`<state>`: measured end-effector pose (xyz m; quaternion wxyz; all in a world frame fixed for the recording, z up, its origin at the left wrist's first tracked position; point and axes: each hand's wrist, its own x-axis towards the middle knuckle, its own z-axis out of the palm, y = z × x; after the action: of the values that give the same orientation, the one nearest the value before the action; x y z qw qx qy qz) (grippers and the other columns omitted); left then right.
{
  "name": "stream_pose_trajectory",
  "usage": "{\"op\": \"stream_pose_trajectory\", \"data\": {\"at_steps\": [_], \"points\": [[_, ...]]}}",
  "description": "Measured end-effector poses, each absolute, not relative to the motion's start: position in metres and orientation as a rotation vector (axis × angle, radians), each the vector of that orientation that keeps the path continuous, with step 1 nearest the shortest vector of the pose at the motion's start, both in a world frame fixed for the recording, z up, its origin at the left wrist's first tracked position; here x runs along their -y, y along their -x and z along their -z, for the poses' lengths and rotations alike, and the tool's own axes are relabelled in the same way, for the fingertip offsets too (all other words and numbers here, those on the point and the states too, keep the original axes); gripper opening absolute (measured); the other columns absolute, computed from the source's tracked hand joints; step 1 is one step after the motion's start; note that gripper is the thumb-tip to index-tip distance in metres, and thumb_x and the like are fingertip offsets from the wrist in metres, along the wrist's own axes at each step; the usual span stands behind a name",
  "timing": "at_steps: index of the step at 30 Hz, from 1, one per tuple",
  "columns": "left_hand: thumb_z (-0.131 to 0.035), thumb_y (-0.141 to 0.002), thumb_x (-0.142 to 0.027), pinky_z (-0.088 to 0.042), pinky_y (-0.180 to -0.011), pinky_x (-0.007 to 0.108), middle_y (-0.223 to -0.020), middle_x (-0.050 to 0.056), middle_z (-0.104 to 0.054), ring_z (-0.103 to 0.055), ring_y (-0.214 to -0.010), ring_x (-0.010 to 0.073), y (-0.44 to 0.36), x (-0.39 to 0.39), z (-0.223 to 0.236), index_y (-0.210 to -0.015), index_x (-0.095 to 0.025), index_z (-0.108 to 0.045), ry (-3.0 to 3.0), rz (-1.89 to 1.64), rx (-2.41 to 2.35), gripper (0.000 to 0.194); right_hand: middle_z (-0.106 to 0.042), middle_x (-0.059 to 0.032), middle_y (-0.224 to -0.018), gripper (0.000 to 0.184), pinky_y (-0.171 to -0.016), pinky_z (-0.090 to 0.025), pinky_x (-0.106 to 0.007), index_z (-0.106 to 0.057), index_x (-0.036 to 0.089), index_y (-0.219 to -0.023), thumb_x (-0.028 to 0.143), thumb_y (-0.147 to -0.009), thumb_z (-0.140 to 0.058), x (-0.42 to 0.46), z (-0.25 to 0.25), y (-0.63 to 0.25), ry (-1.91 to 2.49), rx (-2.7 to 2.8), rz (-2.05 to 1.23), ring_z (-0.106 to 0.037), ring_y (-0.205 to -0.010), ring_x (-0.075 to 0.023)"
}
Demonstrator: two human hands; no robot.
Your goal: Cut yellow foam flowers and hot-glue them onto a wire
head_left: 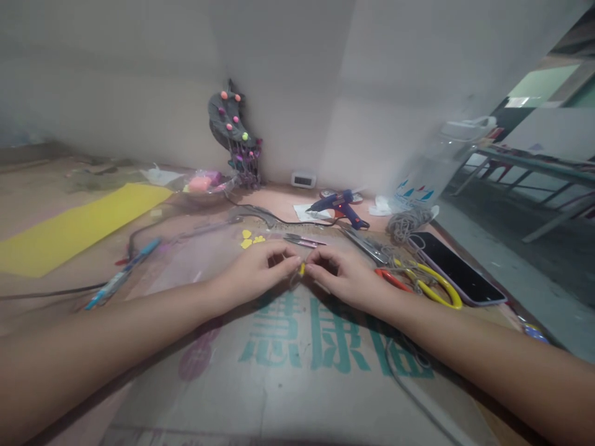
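My left hand (267, 267) and my right hand (338, 272) meet fingertip to fingertip over a printed cardboard sheet (223, 390). Both pinch a small yellow piece (302, 269), mostly covered by the fingers; its exact shape cannot be made out. A thin loop of string seems to hang just below it. Several small yellow cut-outs (246, 235) lie beyond my left hand. A slim pointed tool, perhaps tweezers (304, 241), rests just past the fingertips. Scissors with red and yellow handles (437, 282) lie beside my right wrist, partly under grey string.
A blue glue gun (337, 204) with a lit red light stands at the back, its cord trailing left. At right are a phone (458, 269), a yarn bundle (409, 223) and a clear bottle (418, 167). Yellow paper (83, 229) and a blue pen (123, 274) lie left. A grey crescent ornament (227, 121) leans on the wall.
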<state>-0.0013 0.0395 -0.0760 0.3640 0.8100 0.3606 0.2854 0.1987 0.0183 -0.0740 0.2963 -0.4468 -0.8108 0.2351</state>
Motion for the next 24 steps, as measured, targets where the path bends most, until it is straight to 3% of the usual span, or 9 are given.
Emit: {"op": "stream_pose_trajectory", "data": {"at_steps": [10,24], "points": [[-0.049,-0.091,-0.039,-0.042,-0.066,0.025,-0.081,0.001,-0.067,-0.059,-0.076,0.0156,-0.0004,-0.0398,0.0759,-0.084,-0.017,-0.066,-2.152,-0.663,-0.958,0.029,-0.062,-0.0003,-0.072,0.015,-0.064,-0.041,-0.024,-0.061,0.017,-0.077,0.024,-0.088,-0.055,-0.0187,0.0737,-0.1997,1.189,2.123,-0.569,-0.055,-0.068,-0.0134],[-0.048,-0.090,-0.034,-0.042,-0.065,0.024,-0.076,0.000,-0.064,-0.057,-0.072,0.0143,-0.0006,-0.0419,0.0783,-0.078,-0.017,-0.063,-2.175,-0.701,-0.953,0.026,-0.064,-0.0013,-0.073,0.014,-0.063,-0.041,-0.025,-0.064,0.017,-0.079,0.025,-0.088,-0.057,-0.0195,0.0780,-0.2009,1.194,2.135,-0.521,-0.056,-0.069,-0.0144]]}}
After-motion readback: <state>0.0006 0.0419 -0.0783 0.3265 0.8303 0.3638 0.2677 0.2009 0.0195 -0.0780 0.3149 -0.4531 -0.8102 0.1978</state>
